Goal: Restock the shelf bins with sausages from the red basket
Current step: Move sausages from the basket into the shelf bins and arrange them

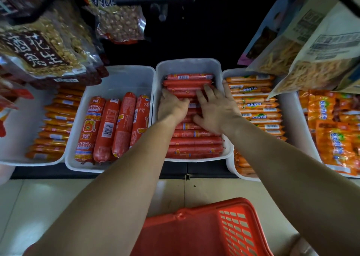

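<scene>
A white shelf bin (187, 64) in the middle holds a stack of thin red sausages (194, 144) lying crosswise. My left hand (171, 107) and my right hand (216, 109) both rest flat on the sausages in this bin, fingers spread, pressing on them. Neither hand visibly grips a single sausage. The red basket (202, 230) stands on the floor below the shelf, close to me; its inside looks bare from here.
Left of the middle bin, a white bin (116, 76) holds thick red sausages (109, 127). Bins of orange sausages (257, 107) flank both sides. Hanging peanut bags (44, 47) at upper left and snack bags (303, 47) at upper right overhang the bins.
</scene>
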